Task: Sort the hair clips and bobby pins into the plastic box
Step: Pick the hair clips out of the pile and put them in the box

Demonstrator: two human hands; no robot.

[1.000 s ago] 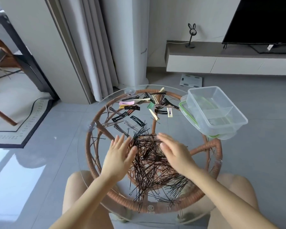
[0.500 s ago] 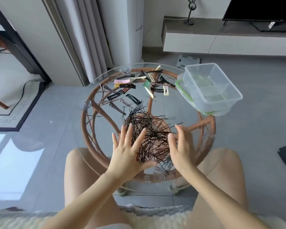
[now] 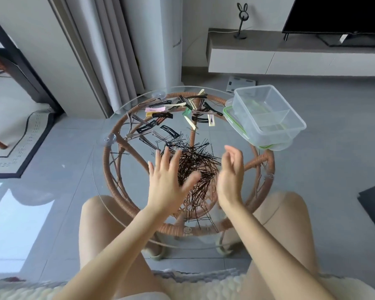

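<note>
Two hands, one heap, one box: the head view takes in the whole round table (image 3: 136, 176), a glass top over a rattan frame (image 3: 110, 187), with your bare knees under its near edge.

Item 1, bobby pins (image 3: 204, 161): a dense dark heap from the centre of the glass toward 6 o'clock, with loose strays trailing to the near rim and a few out at 9 o'clock.

Item 2, hair clips (image 3: 162, 115): black, pink, cream, green and metal pieces scattered in a band from 10 to 1 o'clock. All of them lie on the glass, outside the box.

Item 3, plastic box (image 3: 277, 135): clear, divided inside, at 2 o'clock, overhanging the table's edge. It sits on its green-rimmed lid (image 3: 231, 118).

Item 4, your left hand (image 3: 167, 180): palm down at the 8 o'clock side of the heap, fingers straight and fanned apart, thumb blurred. Its fingertips overlap the pins; you cannot tell whether they touch them.

Item 5, your right hand (image 3: 231, 176): set on edge at the 4 o'clock side of the heap, palm facing the left hand, fingers close together and gently curved, with nothing pinched. The heap lies between the two palms.

Surroundings: a television (image 3: 338, 14) and a rabbit-eared stand (image 3: 241, 20) on a low cabinet (image 3: 290, 59) beyond 12 o'clock, a bathroom scale (image 3: 240, 83) on the floor behind the box, curtains (image 3: 108, 50) past 11 o'clock, a bordered rug (image 3: 20, 148) past 9 o'clock.
</note>
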